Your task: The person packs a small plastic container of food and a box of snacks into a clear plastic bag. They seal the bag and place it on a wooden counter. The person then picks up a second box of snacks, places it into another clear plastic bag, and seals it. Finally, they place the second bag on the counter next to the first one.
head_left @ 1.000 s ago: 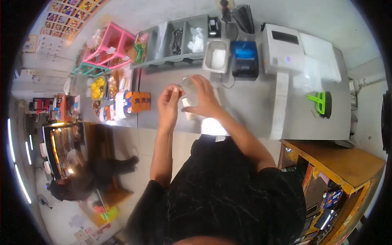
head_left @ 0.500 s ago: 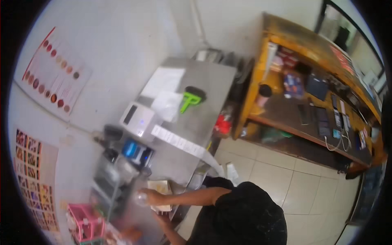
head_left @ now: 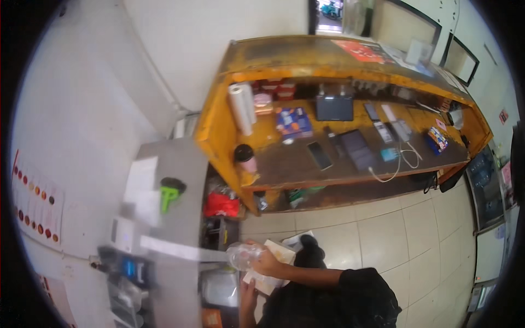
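Note:
My right hand [head_left: 266, 263] reaches in from the right, fingers wrapped round a clear plastic container [head_left: 239, 257], rounded like a cup. Beneath that hand is a flat, cream-coloured paper piece [head_left: 280, 251] with a yellowish patch; whether it is a box or a sheet I cannot tell. My left hand [head_left: 249, 292] comes up from the lower edge and grips its near left side, with the fingers partly hidden. Both things are held beside the grey counter's right edge, above the floor.
The grey counter [head_left: 183, 218] carries a green-handled brush [head_left: 170, 191], a white label printer [head_left: 123, 232] and a card terminal [head_left: 129, 269]. Ahead stands a yellow wooden desk [head_left: 273, 52] with phones, a tablet [head_left: 355, 148], cables and a pink cup [head_left: 246, 158]. A red bag [head_left: 222, 204] sits between them.
My view has swung right, so the counter shifts left and the desk is central. Both hands, with the clear container and the paper piece, have moved from over the counter to its right edge.

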Tool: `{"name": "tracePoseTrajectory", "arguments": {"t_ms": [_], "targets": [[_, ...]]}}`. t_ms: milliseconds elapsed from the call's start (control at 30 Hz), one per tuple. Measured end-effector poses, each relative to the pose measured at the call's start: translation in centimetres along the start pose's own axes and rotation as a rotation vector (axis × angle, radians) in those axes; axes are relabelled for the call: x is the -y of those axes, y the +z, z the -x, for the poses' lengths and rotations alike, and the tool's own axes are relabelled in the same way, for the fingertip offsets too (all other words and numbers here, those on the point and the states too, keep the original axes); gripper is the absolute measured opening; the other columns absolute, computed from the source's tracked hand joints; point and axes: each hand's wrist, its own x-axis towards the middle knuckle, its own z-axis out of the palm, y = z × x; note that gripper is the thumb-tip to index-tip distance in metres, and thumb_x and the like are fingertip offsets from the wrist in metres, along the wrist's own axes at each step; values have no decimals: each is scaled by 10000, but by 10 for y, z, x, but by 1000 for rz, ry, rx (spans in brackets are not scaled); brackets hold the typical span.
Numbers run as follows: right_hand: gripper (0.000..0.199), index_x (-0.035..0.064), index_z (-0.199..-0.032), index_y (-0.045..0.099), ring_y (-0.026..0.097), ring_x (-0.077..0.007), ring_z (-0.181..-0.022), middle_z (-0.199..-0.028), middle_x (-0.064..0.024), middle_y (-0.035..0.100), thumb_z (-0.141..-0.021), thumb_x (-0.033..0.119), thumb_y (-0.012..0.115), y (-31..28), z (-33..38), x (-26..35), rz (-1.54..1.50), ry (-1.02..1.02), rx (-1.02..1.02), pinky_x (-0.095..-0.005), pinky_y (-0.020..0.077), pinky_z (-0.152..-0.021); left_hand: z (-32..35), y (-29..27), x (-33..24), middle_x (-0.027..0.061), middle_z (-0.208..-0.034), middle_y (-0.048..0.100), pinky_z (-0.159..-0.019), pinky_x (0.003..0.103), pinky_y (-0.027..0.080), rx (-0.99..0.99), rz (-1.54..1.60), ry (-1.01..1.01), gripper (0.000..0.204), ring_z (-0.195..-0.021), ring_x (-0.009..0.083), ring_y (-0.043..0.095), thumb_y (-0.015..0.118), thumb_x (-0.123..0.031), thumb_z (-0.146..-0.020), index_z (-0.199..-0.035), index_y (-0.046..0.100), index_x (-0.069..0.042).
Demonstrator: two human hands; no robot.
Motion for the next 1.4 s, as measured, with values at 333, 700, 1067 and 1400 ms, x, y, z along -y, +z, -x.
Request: {"name": "tracePoseTrajectory", "arguments": {"t_ms": [333, 700, 1067, 1400], "targets": [[241, -24, -1082, 566, 544, -151, -805, -860, -57, 586, -908, 144, 575, -410, -69, 65, -36, 98, -389, -294, 448, -698, -160, 394, 3, 177, -1336, 414, -962, 388, 458, 502, -350, -122, 803, -1179, 238, 494, 648, -47, -886, -1440, 70, -97], [653, 34, -1107, 414, 469, -117, -878, -971, -46, 485, -902, 653, 454, -671, -198, 189, 138, -172, -836, -266, 401, -764, -265, 694, -109, 155, -1239, 439, -933, 384, 437, 842, -532, 415, 673, -1132, 209, 479, 616, -90, -911, -1382, 136, -120], [633, 19, -1316, 483, 510, -263, -1193, -1312, -172, 530, -1012, 532, 270, -811, -357, 263, -5, -411, -871, -383, 438, -994, -358, 887, -242, 111, -1162, 531, -891, 352, 440, 986, -607, 762, 281, -1012, 199, 554, 585, -151, -924, -1183, 499, -86], [461, -44, -1014, 598, 581, -237, -765, -935, -176, 606, -985, 401, 482, -901, -516, 220, 544, -383, -961, -378, 466, -718, -524, 959, -291, 56, -1210, 464, -974, 285, 350, 874, -523, 674, 214, -1136, 131, 436, 482, -103, -959, -1173, 465, -115]]}}
